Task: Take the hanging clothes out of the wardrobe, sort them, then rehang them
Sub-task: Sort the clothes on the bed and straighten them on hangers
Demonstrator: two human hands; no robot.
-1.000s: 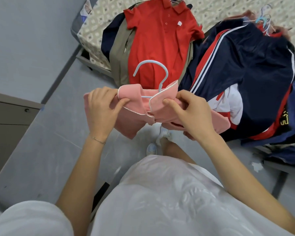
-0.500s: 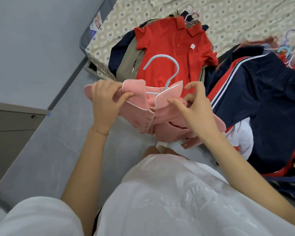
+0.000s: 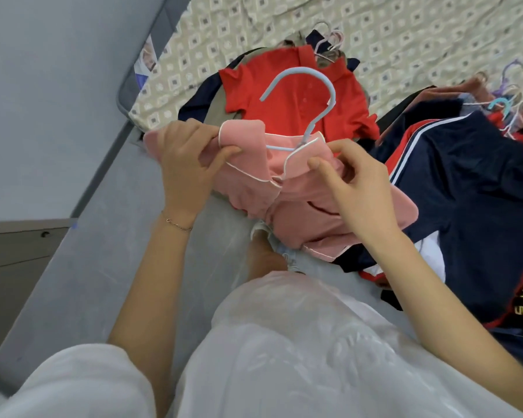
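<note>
Pink top (image 3: 299, 212): the garment in hand, held up in the air in front of the person's body, above the floor (image 3: 103, 236) and just short of the bed (image 3: 405, 31). It sits on a hanger, with the collar up and the body bunched below.
Hanger (image 3: 298, 74): pale blue. Its hook stands up out of the collar opening and its arms are hidden inside the fabric.
Left hand (image 3: 187, 164): clamped round the left shoulder and collar flap, thumb against fingers. It probably steadies that end so the cloth does not slide off the hanger arm.
Right hand (image 3: 360, 188): thumb and forefinger pinch the right collar flap beside the hook's stem, with the other fingers curled loosely behind. The fine grip suits tugging the collar straight.
Step in hand: judged to be seating or straightening the top on its hanger before it goes back to the wardrobe.
Red polo shirt (image 3: 344, 110): lies spread on the bed's near edge over darker and khaki pieces, apparently a sorted pile.
Navy track jacket (image 3: 465, 182): draped to the right, spilling over the bed's edge, apart from the red pile.
Loose hangers (image 3: 501, 107): a cluster of hooks rests on the clothes at the far right, within reach.
Wardrobe: not in view.
Risk: the bunched lower half could drag the top askew if either grip loosens.
</note>
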